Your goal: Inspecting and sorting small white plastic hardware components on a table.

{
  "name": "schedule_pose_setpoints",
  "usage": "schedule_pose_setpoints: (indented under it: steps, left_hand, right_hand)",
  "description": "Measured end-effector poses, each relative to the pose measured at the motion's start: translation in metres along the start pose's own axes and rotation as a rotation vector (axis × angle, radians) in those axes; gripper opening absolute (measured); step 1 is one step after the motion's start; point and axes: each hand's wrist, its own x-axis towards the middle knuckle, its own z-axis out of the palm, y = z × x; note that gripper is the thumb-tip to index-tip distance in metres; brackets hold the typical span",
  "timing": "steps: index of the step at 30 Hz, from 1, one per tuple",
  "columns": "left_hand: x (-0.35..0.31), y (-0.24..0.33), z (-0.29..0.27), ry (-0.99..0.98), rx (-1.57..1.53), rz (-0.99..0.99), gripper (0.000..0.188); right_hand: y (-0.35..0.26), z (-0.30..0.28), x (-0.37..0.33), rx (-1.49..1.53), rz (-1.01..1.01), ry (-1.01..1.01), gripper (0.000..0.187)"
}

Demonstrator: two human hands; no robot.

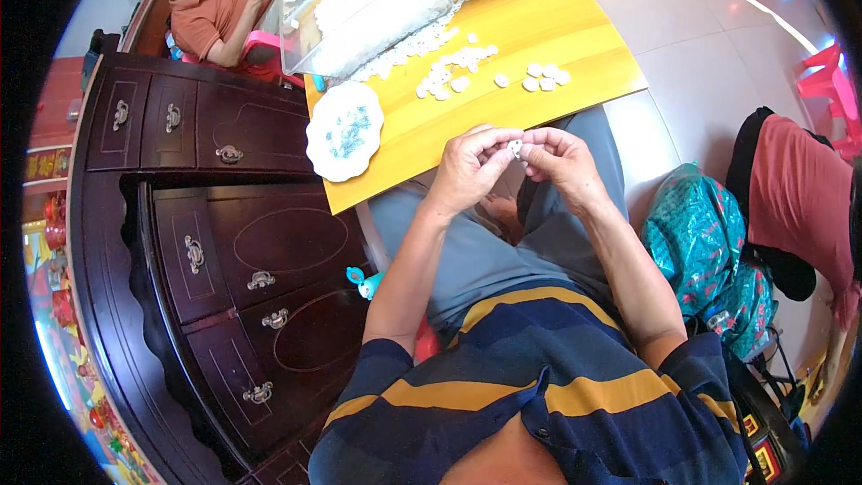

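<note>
Head view: left hand (474,166) and right hand (558,160) pinch one small white round piece (516,147) off the yellow wooden table's (539,36) near edge, fingertips narrowed, perhaps steadying it for fitting.

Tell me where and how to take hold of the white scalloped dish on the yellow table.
Grip the white scalloped dish at its near rim, which seems to jut slightly past the yellow table edge beside the dark cabinet. Come from the left-hand side with thumb on top and fingers underneath. It lies flat and shallow, holding small bluish bits, so keeping it level is probably wise.
</note>
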Motion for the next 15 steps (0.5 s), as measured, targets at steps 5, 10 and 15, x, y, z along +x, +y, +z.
schedule_pose_setpoints:
  steps: [5,10,15]
  left_hand:
    - [0.000,0.001,0.001,-0.009,0.001,-0.009,0.021]
    - [-0.001,0.001,0.001,0.024,-0.020,-0.025,0.020]
    - [0.000,0.003,-0.002,-0.028,-0.021,-0.071,0.021]
  right_hand:
    - [0.008,-0.004,0.004,-0.047,-0.023,0.007,0.014]
    - [0.011,-0.003,0.004,-0.080,-0.098,-0.011,0.015]
    - [0.009,-0.002,0.004,-0.069,-0.127,-0.030,0.020]
